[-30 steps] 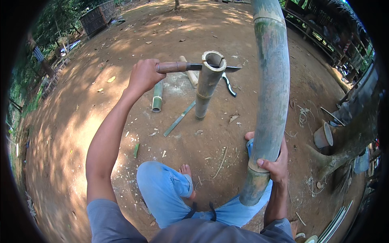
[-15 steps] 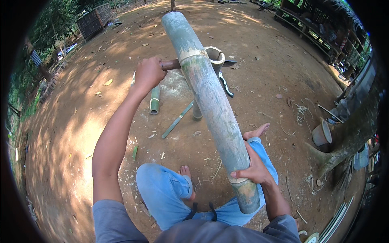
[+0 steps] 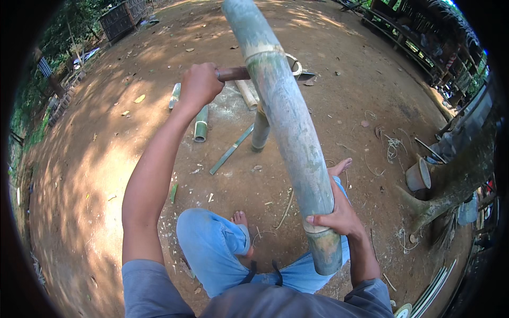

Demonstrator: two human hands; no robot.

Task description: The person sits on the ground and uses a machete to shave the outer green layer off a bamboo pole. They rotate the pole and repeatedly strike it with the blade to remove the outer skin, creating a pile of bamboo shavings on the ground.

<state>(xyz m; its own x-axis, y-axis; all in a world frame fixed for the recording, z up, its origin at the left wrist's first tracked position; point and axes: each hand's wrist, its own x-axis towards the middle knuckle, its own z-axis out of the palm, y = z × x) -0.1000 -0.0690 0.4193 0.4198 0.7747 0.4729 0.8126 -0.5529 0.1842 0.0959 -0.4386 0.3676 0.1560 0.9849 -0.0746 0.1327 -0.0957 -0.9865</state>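
Note:
My left hand (image 3: 199, 85) grips the brown wooden handle (image 3: 233, 73) of a blade tool; its dark blade tip (image 3: 306, 76) shows past the pole. That blade rests across the top of an upright bamboo post (image 3: 260, 130) stuck in the dirt. My right hand (image 3: 339, 216) holds a thick green bamboo pole (image 3: 286, 122) near its lower cut end. The pole slants up and away to the left, crossing in front of the post and hiding most of it.
Short bamboo pieces (image 3: 201, 123) and a thin split strip (image 3: 231, 150) lie on the dirt beyond my knees. A clay pot (image 3: 418, 175) sits by tree roots (image 3: 450, 193) at right. A wooden fence (image 3: 413, 47) runs at back right.
My right hand has tilted the big bamboo pole from upright at the right over to the left, so it now crosses in front of the post. My left hand stays on the handle.

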